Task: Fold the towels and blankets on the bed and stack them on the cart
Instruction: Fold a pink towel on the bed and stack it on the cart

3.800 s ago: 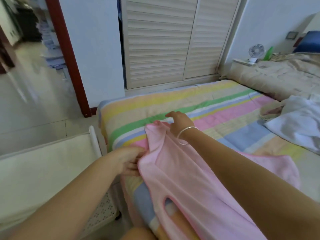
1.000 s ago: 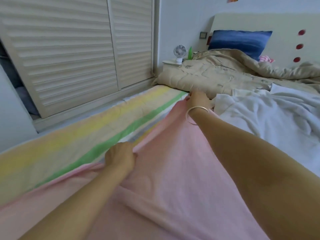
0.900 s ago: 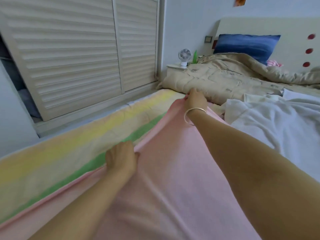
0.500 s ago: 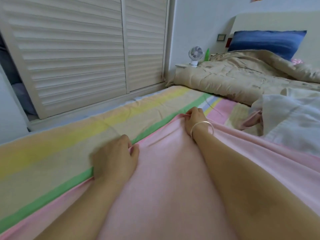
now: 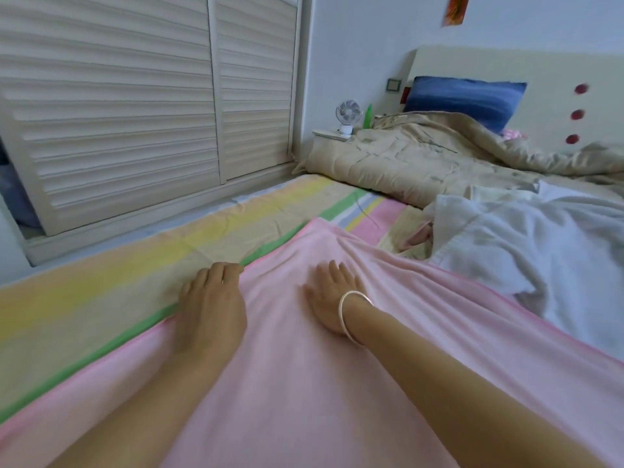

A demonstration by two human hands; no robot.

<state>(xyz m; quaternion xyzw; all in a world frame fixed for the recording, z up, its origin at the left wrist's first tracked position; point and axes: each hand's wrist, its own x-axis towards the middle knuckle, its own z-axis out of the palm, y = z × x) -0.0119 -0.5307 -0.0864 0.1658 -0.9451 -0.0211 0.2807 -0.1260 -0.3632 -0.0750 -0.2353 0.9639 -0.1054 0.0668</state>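
The pink towel (image 5: 304, 393) lay spread flat along the bed's striped sheet (image 5: 128, 285), running under both hands, with a crumpled white towel (image 5: 540, 244) just beside its right edge. The left hand (image 5: 211, 305) rested palm-down across the towel's left edge, fingers loosely extended and gripping nothing. The right hand (image 5: 332, 295), a bangle (image 5: 351, 315) on its wrist, pressed flat on the towel's middle with fingers spread, forearm stretched forward.

Soft matt pink towel (image 5: 304, 383), shiny, seemingly metal bangle (image 5: 354, 315), fluffy white blanket (image 5: 540, 251)
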